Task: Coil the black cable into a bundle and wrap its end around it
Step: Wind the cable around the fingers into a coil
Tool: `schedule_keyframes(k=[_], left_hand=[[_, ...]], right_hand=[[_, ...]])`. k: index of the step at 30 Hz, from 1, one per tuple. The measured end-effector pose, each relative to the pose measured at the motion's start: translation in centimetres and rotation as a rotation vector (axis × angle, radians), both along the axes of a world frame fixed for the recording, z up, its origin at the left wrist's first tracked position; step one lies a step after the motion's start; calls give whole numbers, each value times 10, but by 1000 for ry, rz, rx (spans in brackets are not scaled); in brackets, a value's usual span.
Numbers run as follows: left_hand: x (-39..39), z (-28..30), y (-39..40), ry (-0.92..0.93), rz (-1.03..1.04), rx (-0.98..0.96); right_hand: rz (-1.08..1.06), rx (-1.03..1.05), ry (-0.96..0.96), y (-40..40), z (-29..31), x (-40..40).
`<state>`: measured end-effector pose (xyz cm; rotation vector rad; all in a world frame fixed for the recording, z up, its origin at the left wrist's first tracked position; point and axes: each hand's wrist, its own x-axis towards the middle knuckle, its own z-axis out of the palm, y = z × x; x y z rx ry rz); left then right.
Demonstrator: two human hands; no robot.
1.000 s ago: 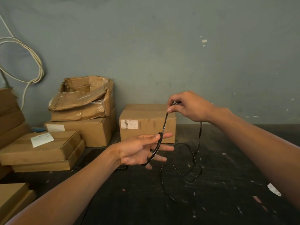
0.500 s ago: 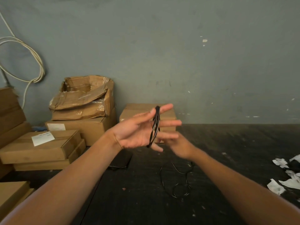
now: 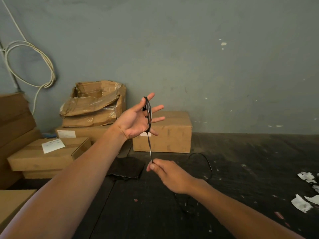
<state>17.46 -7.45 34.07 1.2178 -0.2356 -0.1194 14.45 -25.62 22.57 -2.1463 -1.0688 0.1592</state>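
Coiling step: spread left hand point(image 3: 138, 120) carries thin black cable point(image 3: 148, 118) loops; right hand point(image 3: 170, 175) pinches the strand below; next, loop upward again.

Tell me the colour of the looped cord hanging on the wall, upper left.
Off-white, or cream. The cord shows only in the head view, against the grey-blue wall.

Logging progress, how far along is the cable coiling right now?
Partly done. Several loops of the black cable already hang around the spread fingers of the left hand. The right hand pinches the strand below. A loose length still trails on the dark surface; the end wrap remains.
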Motion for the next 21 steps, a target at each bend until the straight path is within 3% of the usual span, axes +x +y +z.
schedule_keyframes(k=[5,13,21], left_hand=[[6,-22,8,53,112,-20],[3,-40,1,90,98,20],[-8,-56,-16,131,-87,294]], right_hand=[[1,-54,-99,-10,31,-8],[-60,-58,-125,-31,85,-2],[-115,-225,-343,-47,143,19]])
